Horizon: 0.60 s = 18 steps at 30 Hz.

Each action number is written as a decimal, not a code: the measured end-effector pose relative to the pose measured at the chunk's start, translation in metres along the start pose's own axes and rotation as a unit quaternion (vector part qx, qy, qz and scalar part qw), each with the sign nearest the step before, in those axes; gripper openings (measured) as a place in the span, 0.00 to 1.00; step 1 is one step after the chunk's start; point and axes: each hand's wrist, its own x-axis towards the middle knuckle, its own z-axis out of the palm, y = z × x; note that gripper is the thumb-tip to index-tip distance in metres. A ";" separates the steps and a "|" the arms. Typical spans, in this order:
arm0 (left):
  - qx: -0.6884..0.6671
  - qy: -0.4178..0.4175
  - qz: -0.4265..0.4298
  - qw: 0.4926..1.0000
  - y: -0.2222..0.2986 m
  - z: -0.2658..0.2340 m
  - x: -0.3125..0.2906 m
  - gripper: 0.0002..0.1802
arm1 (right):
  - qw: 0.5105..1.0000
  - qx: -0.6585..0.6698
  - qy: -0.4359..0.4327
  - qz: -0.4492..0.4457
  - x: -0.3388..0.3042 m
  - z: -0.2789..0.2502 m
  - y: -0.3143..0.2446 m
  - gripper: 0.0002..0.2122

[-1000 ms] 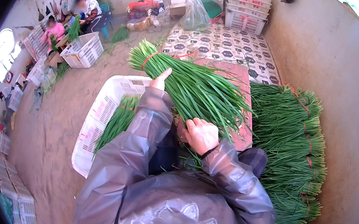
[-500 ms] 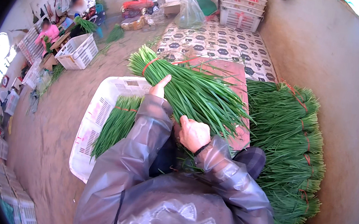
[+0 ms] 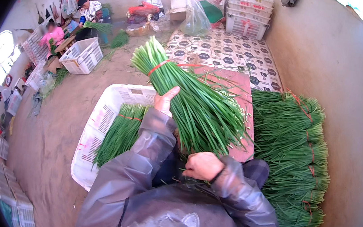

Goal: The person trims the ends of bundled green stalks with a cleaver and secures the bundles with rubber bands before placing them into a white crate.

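A thick bundle of green chives (image 3: 198,102) lies slanted over a pinkish board (image 3: 243,87) in front of me, cut ends up and to the left. An orange-red band (image 3: 157,67) circles it near those ends. My left hand (image 3: 165,101) grips the bundle from its left side below the band, thumb on top. My right hand (image 3: 203,166) is closed just below the leafy tips, apart from the bundle; what its fingers hold, if anything, is hidden. Loose blades and short clippings lie on the board.
A white plastic crate (image 3: 82,146) holding banded chives (image 3: 119,137) stands at my left. Many tied bundles (image 3: 288,167) are piled along the wall at my right. Stacked crates (image 3: 249,14) and a plastic bag (image 3: 196,19) stand at the back. Two people sit working far left.
My right hand has drawn down and away from the chives' leafy tips toward me. The bundle has tilted more steeply, tips lower, still in my left hand.
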 end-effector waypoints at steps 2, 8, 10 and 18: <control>0.018 -0.031 0.048 0.998 0.001 0.015 -0.005 0.22 | 0.984 0.002 0.165 -0.071 -0.012 -0.013 0.015 0.22; 0.135 -0.099 0.085 0.982 0.007 0.076 -0.030 0.31 | 0.843 -0.062 0.516 0.134 -0.001 -0.053 0.033 0.62; 0.205 -0.173 0.094 0.959 0.011 0.086 -0.029 0.41 | 0.811 0.074 0.575 0.086 0.015 -0.045 0.069 0.52; 0.319 -0.252 0.025 0.913 0.082 0.079 0.009 0.54 | 0.775 0.238 0.582 -0.060 -0.022 -0.045 0.111 0.27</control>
